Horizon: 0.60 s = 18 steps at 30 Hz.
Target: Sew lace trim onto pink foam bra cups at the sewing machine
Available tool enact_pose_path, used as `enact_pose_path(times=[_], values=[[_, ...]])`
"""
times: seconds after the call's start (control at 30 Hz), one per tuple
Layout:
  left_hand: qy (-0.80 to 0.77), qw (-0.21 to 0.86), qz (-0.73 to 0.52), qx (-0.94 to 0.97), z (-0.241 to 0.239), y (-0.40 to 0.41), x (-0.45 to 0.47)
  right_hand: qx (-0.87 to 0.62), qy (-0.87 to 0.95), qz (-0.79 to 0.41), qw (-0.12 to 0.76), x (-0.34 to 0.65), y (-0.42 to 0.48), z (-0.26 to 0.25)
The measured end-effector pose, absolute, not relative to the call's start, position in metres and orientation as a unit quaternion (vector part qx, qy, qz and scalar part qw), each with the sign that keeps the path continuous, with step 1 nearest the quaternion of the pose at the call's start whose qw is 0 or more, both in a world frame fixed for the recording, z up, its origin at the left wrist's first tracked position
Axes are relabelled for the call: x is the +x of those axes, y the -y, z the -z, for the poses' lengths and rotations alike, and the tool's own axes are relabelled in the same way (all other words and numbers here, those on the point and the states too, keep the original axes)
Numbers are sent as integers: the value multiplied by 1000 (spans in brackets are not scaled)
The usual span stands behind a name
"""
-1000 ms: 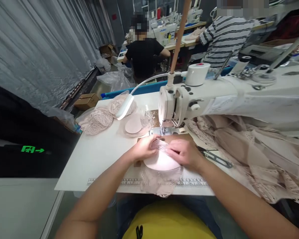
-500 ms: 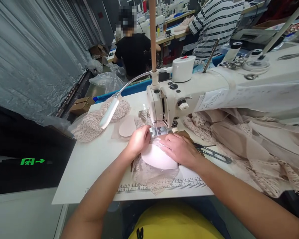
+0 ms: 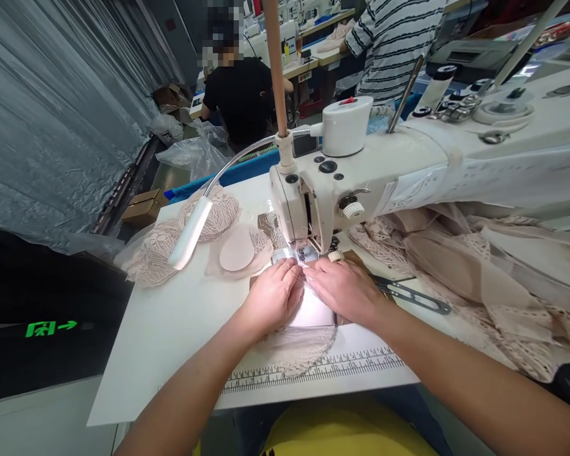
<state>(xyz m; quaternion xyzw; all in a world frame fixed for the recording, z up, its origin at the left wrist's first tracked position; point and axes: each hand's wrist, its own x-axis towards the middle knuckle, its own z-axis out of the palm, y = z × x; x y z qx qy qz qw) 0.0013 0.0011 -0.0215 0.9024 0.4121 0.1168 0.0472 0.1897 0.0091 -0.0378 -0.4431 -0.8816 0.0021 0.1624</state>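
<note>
A pale pink bra cup (image 3: 313, 310) with lace and sheer mesh lies below the needle of a white sewing machine (image 3: 292, 209). My left hand (image 3: 274, 296) is curled over the cup's left side, its fingertips pinching the fabric edge close to the presser foot. From the right, my right hand (image 3: 344, 288) holds the same edge, fingers bent over it and nearly meeting the left ones. The lace border (image 3: 294, 361) hangs toward me over a printed ruler (image 3: 361, 362). The hands hide the exact stitching spot.
Thread snips (image 3: 415, 297) lie right of my right hand, beside a heap of lace pieces (image 3: 479, 266). More lace cups (image 3: 213, 218) and a mesh piece with an oval pad (image 3: 236, 248) lie left. A lamp (image 3: 190, 233) overhangs them. Two people (image 3: 240, 95) sit beyond.
My left hand has turned palm-down and come right and nearer me, over the cup. The cup is more covered, its lace border shifted. My right hand stays beside the needle. The view has shifted slightly.
</note>
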Motion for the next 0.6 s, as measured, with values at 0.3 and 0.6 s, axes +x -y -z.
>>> enact_pose_path(times=[0.3, 0.6], values=[[-392, 73, -74, 914, 21, -22, -11, -481, 859, -37, 172, 184, -12, 35], [-326, 83, -42, 941, 9, -42, -22, -489, 846, -72, 201, 186, -14, 38]])
